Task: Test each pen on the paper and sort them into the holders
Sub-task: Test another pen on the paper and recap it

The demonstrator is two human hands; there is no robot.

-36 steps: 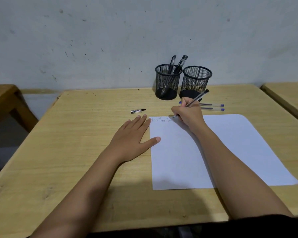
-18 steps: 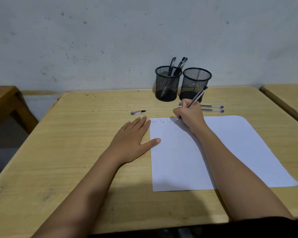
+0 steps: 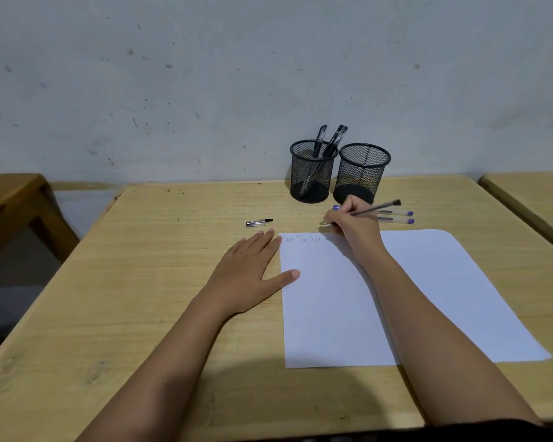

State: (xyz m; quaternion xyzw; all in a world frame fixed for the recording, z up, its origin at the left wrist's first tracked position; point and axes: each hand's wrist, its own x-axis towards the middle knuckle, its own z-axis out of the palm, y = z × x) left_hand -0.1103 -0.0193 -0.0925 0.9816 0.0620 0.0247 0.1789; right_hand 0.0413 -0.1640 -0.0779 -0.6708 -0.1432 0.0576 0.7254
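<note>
Right hand (image 3: 355,228) grips the pen (image 3: 380,207), barrel slanting rightward; the right holder (image 3: 361,173) stands just beyond its knuckles.

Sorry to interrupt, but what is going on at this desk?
A person is testing pens. The right hand grips a slim dark pen at the top edge of the white paper sheet; the left hand lies flat, thumb on the sheet. Three black pens stand in the left black mesh holder; two blue-capped pens lie on the wooden table.
</note>
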